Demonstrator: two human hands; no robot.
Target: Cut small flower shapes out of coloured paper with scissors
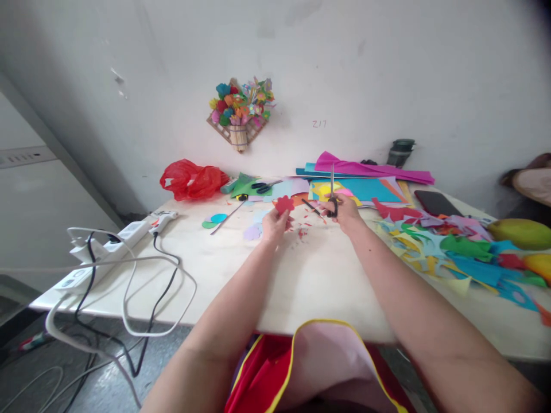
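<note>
My left hand (275, 225) pinches 1 red paper flower (284, 204) above the table (318, 281); my right hand (343, 211) grips 1 pair of scissors (332, 195), tips up. Near my left hand lie 2 paper circles (218, 218), 1 blue, 1 green.

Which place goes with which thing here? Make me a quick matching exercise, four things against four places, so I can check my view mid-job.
Things:
1. Red flower
2. Raised scissors
3. Bouquet
4. Phone

Places:
A. On the wall
B. In the right hand
C. On the table, near the paper scraps
D. In the left hand

Right pairs: 1-D, 2-B, 3-A, 4-C
</note>
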